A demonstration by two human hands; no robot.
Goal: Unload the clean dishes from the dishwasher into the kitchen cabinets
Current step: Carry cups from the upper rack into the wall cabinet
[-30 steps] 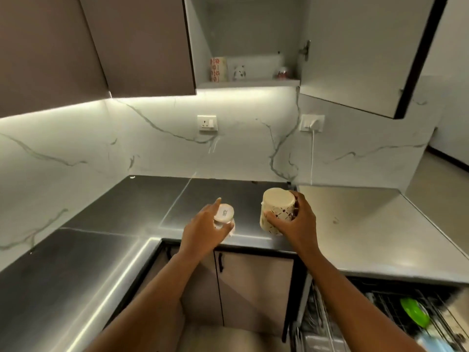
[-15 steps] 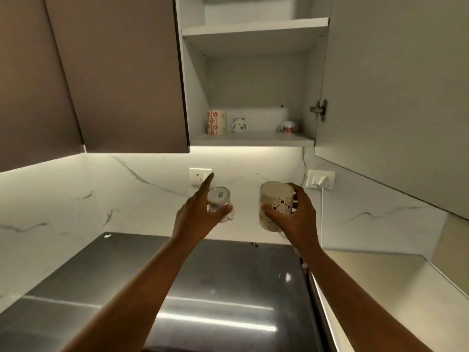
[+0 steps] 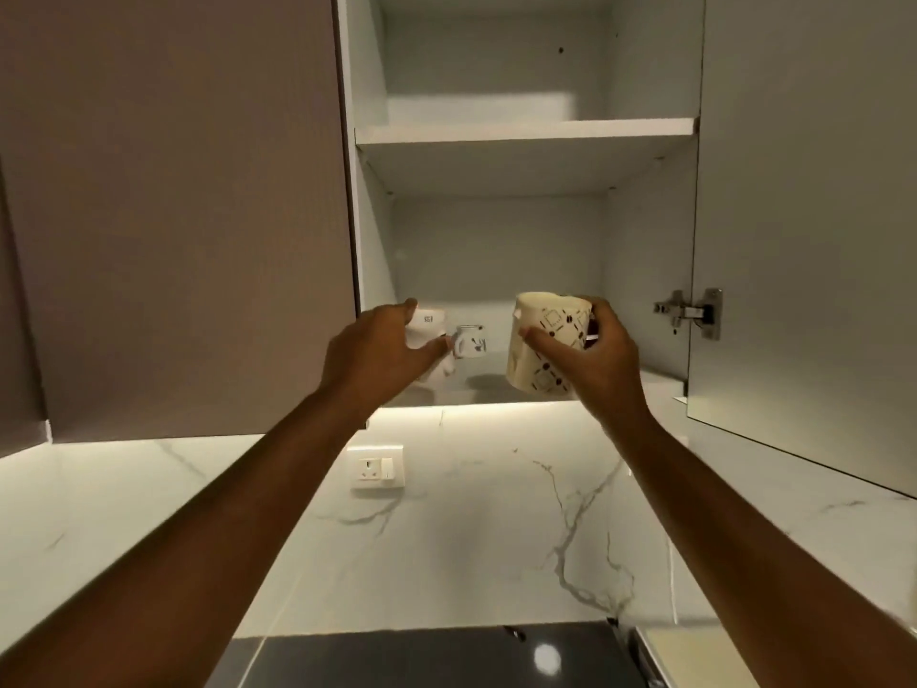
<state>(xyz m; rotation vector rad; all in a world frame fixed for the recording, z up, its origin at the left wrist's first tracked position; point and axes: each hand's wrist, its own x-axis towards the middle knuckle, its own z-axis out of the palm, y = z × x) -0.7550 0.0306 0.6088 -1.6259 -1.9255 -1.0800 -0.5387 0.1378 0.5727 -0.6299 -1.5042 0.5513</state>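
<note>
My left hand [image 3: 374,352] grips a small white cup [image 3: 430,330] held bottom-up at the left front of the open wall cabinet [image 3: 526,136]. My right hand [image 3: 593,355] grips a cream mug with a brown square pattern [image 3: 543,345], also bottom-up, at the front edge of the lower shelf. Between the two stands a small white mug with a dark print [image 3: 470,341] on that lower shelf. The upper shelf shows nothing on it from here.
The cabinet door [image 3: 804,216] hangs open on the right with its hinge [image 3: 692,312] showing. A closed brown cabinet door [image 3: 178,216] is on the left. Below are a marble backsplash with a wall socket [image 3: 377,466] and a dark countertop [image 3: 436,657].
Both hands have risen with their cups from above the counter up to the lower shelf of the cabinet. My view has tilted upward, and the dishwasher has left the frame.
</note>
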